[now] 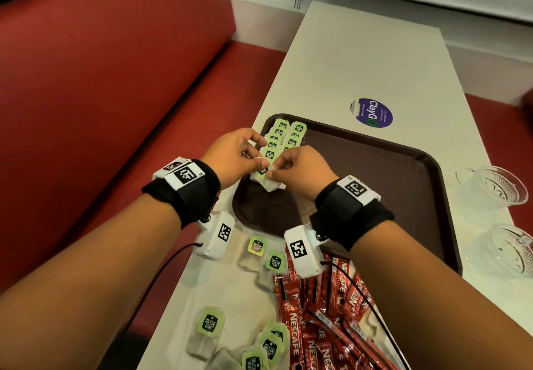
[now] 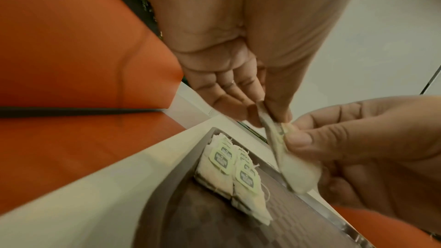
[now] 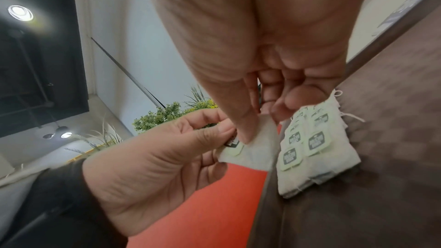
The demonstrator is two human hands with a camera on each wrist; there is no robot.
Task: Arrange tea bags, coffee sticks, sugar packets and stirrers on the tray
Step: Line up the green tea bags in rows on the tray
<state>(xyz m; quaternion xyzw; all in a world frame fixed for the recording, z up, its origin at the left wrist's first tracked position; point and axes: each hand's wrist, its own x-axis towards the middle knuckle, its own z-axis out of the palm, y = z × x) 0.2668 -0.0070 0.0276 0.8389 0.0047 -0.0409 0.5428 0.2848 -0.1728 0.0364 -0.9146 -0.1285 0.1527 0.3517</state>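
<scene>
Both hands hold one white tea bag (image 1: 266, 181) with a green tag above the near left part of the brown tray (image 1: 389, 173). My left hand (image 1: 253, 160) pinches its tag and string. My right hand (image 1: 278, 168) pinches the bag's top edge (image 3: 257, 139). In the left wrist view the same tea bag (image 2: 296, 169) hangs between both hands. Two rows of tea bags (image 1: 284, 137) lie overlapped in the tray's far left corner (image 2: 229, 173) (image 3: 310, 148). Loose tea bags (image 1: 269, 257) and red coffee sticks (image 1: 323, 320) lie on the table near me.
Two clear glasses (image 1: 496, 188) stand on the white table (image 1: 360, 61) right of the tray. A round purple sticker (image 1: 372, 113) is beyond the tray. A red bench seat (image 1: 101, 96) runs along the table's left side.
</scene>
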